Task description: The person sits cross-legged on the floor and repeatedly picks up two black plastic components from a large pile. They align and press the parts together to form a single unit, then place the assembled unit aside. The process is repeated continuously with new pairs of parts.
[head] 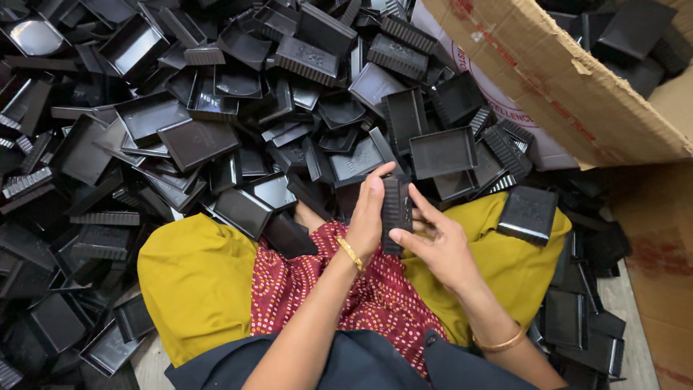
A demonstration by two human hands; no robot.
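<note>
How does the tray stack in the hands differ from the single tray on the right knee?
The tray stack is several trays nested, held upright on edge between left hand and right hand. The single tray lies alone, flat, untouched, on the yellow-clad knee. Both are black ribbed plastic.

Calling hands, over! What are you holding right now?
Left hand and right hand both grip a stack of black trays, held upright over the lap. Heap of loose black trays all around. Cardboard box at right.
</note>
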